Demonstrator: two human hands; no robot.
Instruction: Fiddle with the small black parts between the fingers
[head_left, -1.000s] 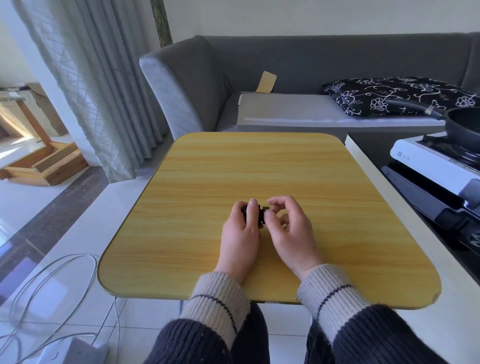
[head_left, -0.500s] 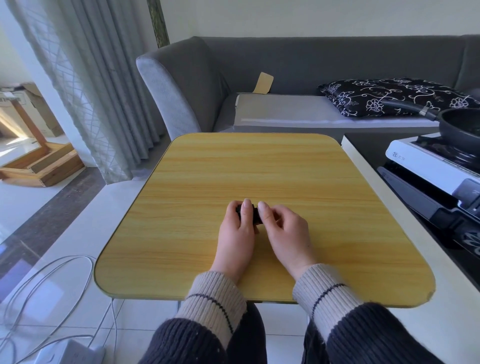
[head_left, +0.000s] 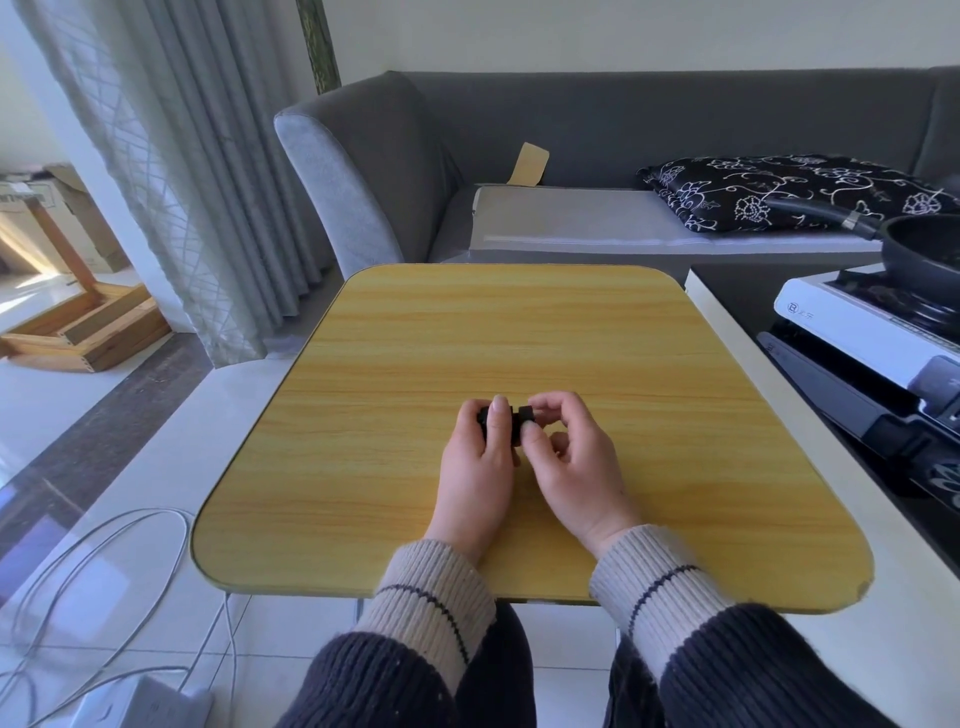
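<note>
2 hands, left hand (head_left: 475, 470) and right hand (head_left: 569, 467), pinch 1 black object (head_left: 511, 418) (possibly jointed).

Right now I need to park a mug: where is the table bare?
The table is bare from the sofa-side edge to the hands, and along both side edges. Crowded only mid-front, where the left hand and right hand hold a small black object.
</note>
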